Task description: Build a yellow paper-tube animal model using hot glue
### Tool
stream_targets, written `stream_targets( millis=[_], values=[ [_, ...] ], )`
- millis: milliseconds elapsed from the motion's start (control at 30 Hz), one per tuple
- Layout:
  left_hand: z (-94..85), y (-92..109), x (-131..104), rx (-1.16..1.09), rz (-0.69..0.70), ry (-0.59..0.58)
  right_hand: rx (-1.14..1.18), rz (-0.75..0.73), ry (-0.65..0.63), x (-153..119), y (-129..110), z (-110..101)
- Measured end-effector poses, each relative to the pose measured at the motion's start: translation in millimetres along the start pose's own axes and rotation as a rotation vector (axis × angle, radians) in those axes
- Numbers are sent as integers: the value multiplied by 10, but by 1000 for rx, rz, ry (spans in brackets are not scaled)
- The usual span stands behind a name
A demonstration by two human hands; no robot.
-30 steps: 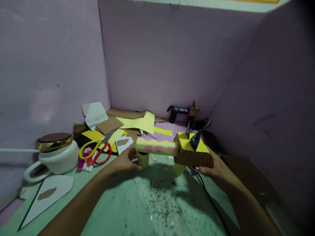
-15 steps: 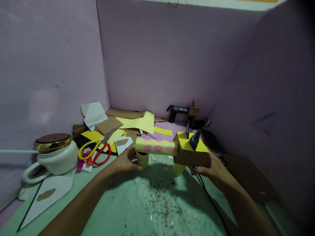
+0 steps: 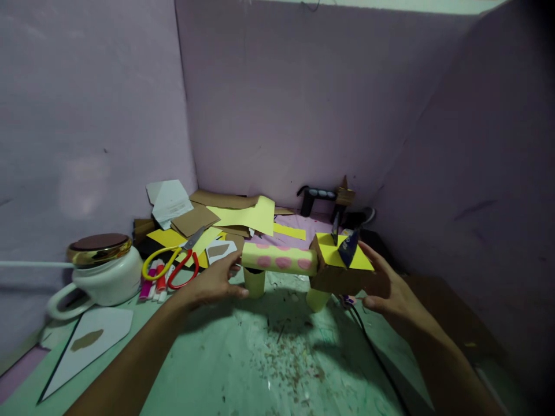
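A paper animal figure stands on the green table. Its body is a yellow tube with pink spots (image 3: 280, 260), resting on short yellow tube legs (image 3: 254, 283). The head is a cardboard box (image 3: 338, 280) with a yellow top and two dark pointed ears (image 3: 348, 249). My left hand (image 3: 219, 282) is at the body's left end, its thumb beside a leg and its fingers apart. Around the right side of the box, my right hand (image 3: 392, 292) has its fingers spread, some partly behind the box. Whether either hand touches the figure is hard to see.
Yellow-and-red-handled scissors (image 3: 180, 263), markers (image 3: 156, 281) and a white mug (image 3: 106, 283) sit at left. Behind lie paper and cardboard sheets (image 3: 243, 215) and a black figure (image 3: 321, 196). A dark cable (image 3: 375, 346) runs at right; scraps (image 3: 290, 355) litter the front.
My right hand has opened and drawn slightly off the box. My left hand's fingers have loosened at the tube end. The view has shifted slightly; the figure stays standing.
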State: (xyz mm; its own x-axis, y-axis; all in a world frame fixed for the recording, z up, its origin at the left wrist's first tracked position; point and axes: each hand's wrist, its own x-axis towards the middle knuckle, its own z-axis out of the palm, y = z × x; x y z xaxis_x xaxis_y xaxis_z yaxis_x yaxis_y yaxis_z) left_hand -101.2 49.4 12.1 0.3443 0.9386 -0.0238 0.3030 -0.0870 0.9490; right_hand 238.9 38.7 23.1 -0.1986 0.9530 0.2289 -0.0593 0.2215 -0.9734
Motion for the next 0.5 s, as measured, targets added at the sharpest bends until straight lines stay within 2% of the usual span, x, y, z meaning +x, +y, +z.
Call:
stream_targets(
  millis=[300,500],
  values=[
    [74,-52,29,-45,-4,-36,110,-67,113,36,88,-5],
    [141,18,-2,-64,-85,-20,181,-84,112,44,83,46]
  ],
)
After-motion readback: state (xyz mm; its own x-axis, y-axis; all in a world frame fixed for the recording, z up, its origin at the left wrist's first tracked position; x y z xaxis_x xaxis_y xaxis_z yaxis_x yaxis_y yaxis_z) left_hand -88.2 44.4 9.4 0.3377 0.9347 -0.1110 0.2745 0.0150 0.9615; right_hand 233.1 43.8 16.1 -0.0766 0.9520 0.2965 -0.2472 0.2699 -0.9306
